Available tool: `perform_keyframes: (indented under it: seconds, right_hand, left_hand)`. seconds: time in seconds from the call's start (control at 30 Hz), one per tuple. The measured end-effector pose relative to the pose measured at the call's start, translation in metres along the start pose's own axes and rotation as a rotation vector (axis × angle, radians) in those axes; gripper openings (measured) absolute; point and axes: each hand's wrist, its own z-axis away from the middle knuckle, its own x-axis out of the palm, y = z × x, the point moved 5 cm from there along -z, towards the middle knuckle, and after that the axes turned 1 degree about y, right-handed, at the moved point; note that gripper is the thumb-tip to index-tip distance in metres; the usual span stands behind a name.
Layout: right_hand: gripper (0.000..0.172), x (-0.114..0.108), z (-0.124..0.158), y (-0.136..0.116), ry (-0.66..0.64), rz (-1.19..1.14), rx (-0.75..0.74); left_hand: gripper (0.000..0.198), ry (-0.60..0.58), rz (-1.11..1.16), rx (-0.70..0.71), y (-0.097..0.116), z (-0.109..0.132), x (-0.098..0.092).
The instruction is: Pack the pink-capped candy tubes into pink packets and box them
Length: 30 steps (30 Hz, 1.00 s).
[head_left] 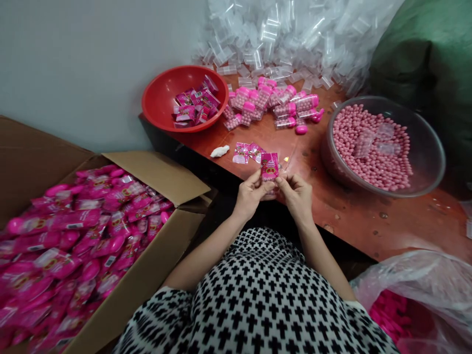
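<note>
Near the table's front edge, a small pink printed packet [269, 164] stands upright between my two hands. My left hand [250, 195] pinches its lower left side with thumb and fingers. My right hand [297, 197] is closed at its lower right corner, thumb against the edge. Something clear and pinkish shows below the packet, partly hidden by the fingers; I cannot tell what it is. Just beyond my hands lie two flat pink packets [241, 153]. A crumpled white scrap [220, 151] lies to their left.
A red bowl [158, 105] of pink packets stands back left, beside capped tubes of pink beads [285, 105]. Clear empty tubes [273, 29] pile up behind. Right is a clear bowl [427, 169] of pink beads; lower right, a plastic bag [424, 270]. A cardboard box [155, 172] of wrapped pink items stands left.
</note>
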Motion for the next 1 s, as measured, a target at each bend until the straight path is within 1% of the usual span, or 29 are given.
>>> perform_keyframes:
  seconds: [0.1, 0.2, 0.3, 0.4, 0.47, 0.5, 0.57, 0.6, 0.63, 0.7, 0.73, 0.77, 0.83, 0.9, 0.93, 1.0]
  right_hand:
    - [0.021, 0.0, -0.003, -0.003, -0.063, -0.014, 0.007]
    - [0.024, 0.001, -0.005, -0.004, -0.127, -0.031, 0.024]
    - [0.025, 0.003, -0.005, -0.003, -0.147, -0.051, 0.02]
    - [0.021, 0.004, -0.001, -0.001, -0.092, -0.003, -0.05]
    - [0.021, 0.007, 0.004, 0.002, -0.081, 0.062, -0.089]
    - [0.022, 0.011, 0.008, 0.004, -0.115, 0.086, -0.085]
    - [0.025, 0.02, 0.015, 0.009, -0.213, 0.08, -0.031]
    - [0.025, 0.022, 0.018, 0.011, -0.229, 0.051, 0.002]
    - [0.025, 0.021, 0.02, 0.013, -0.202, 0.012, 0.025]
    - [0.024, 0.015, 0.02, 0.014, -0.06, -0.073, 0.039]
    - [0.026, 0.012, 0.018, 0.016, -0.008, -0.109, 0.044]
    - [0.031, 0.012, 0.017, 0.017, -0.002, -0.139, 0.059]
    - [0.036, 0.016, 0.013, 0.022, -0.094, -0.186, 0.112]
    - [0.031, 0.02, 0.01, 0.025, -0.17, -0.228, 0.154]
    - [0.029, 0.02, 0.009, 0.026, -0.17, -0.245, 0.165]
    - [0.026, 0.018, 0.008, 0.028, -0.138, -0.264, 0.19]
  left_hand:
    - [0.052, -0.071, -0.023, 0.023, 0.001, 0.003, 0.0]
    - [0.048, -0.083, -0.044, 0.038, 0.003, 0.004, 0.0]
    - [0.057, -0.026, -0.033, 0.064, 0.004, 0.004, 0.0]
    - [0.063, 0.044, 0.005, 0.1, 0.005, 0.002, 0.0]
    - [0.055, 0.078, 0.023, 0.115, 0.005, -0.002, 0.001]
    - [0.049, 0.099, 0.026, 0.13, 0.006, -0.004, 0.001]
    - [0.039, 0.134, 0.022, 0.169, 0.009, -0.008, -0.001]
    - [0.037, 0.138, 0.018, 0.174, 0.011, -0.009, -0.002]
    - [0.036, 0.133, 0.019, 0.165, 0.011, -0.011, -0.002]
    - [0.036, 0.119, 0.036, 0.125, 0.009, -0.012, -0.003]
    - [0.035, 0.123, 0.054, 0.114, 0.008, -0.012, -0.003]
    - [0.034, 0.13, 0.075, 0.117, 0.008, -0.012, -0.004]
    - [0.032, 0.115, 0.114, 0.112, 0.006, -0.011, -0.001]
    - [0.034, 0.059, 0.149, 0.062, 0.003, -0.011, 0.005]
    - [0.035, 0.035, 0.168, 0.038, 0.002, -0.012, 0.008]
    - [0.04, 0.032, 0.198, 0.027, 0.001, -0.015, 0.01]
